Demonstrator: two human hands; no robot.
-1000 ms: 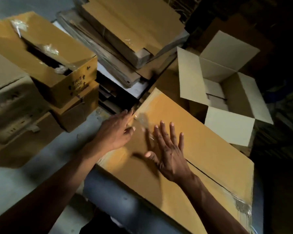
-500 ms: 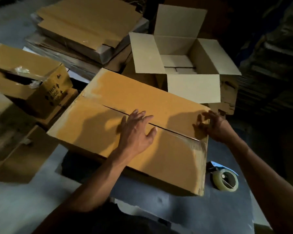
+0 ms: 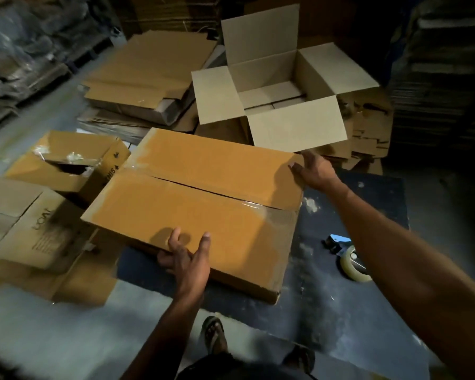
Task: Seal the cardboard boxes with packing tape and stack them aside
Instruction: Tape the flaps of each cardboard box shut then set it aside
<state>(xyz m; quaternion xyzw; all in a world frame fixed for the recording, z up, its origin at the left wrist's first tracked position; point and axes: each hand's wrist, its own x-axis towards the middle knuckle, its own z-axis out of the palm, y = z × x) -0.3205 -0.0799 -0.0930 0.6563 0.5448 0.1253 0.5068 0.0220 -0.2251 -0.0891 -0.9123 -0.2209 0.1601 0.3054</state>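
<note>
Two hands on flat box (image 3: 203, 212) over dark mat (image 3: 340, 311): left grip (image 3: 188, 259) curled on near edge, right grip (image 3: 314, 171) clutching far corner. Seam taped only at right end, gap unsealed; tape roll (image 3: 354, 266) idle beside; stacking pending.

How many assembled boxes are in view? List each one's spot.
4: the large closed box at centre, the open box behind it, the torn-top box to its left, the printed box at far left. Flattened stacks aren't counted; more may hide in darkness.
</note>
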